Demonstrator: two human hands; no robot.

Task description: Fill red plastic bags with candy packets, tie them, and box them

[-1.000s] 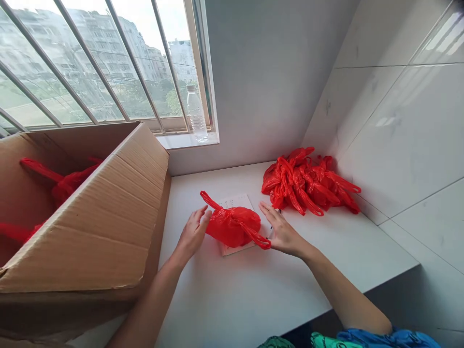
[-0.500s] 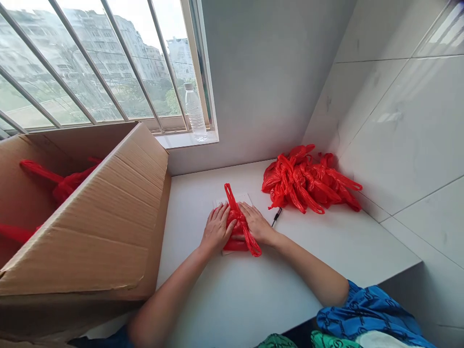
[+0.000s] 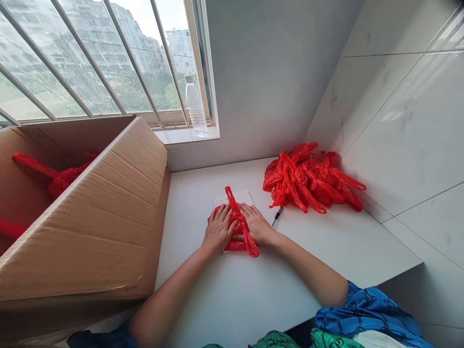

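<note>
A knotted red plastic bag (image 3: 239,222) lies on the white table in front of me, its two handle loops sticking out from the knot. My left hand (image 3: 218,226) rests flat on its left side, fingers stretched out. On the right side, my right hand (image 3: 255,223) presses with its fingers also extended and partly over the bag. Under the bag, a sheet of white paper (image 3: 244,197) shows at the far edge, with faint marks on it. What the bag contains is hidden.
A large open cardboard box (image 3: 97,227) with red bags (image 3: 67,180) inside stands at left. A heap of red plastic bags (image 3: 308,179) lies back right, near a black pen (image 3: 277,215). A water bottle (image 3: 196,107) stands on the windowsill (image 3: 181,137) by the barred window.
Both hands stay on the red bag with almost no movement. The camera view has shifted slightly, and the bag's near loop has moved a little to the left.
</note>
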